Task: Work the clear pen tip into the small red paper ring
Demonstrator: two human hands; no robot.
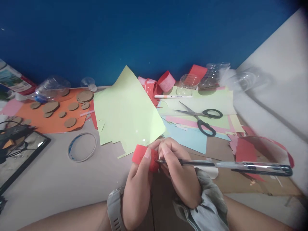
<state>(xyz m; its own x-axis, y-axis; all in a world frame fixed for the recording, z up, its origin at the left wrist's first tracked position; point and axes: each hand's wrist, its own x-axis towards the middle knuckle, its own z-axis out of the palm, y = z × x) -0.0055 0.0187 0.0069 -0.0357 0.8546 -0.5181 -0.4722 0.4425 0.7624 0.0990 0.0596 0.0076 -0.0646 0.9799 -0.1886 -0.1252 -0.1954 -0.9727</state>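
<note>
My left hand is closed on a small piece of red paper, the thumb pressed on its face. Dark ink marks show along the paper's right side. In my right hand a clear ballpoint pen is gripped, its tip touching the red paper and its barrel pointing right. Both hands meet in front of the table's near edge, and the fingers behind the paper are partly hidden. A large light green sheet lies just beyond them.
Black-handled scissors lie partly spread on coloured sheets at right, near a white marker. A tape ring is left of the green sheet. Cardboard discs rest on orange paper. Plastic cups stand by the blue wall.
</note>
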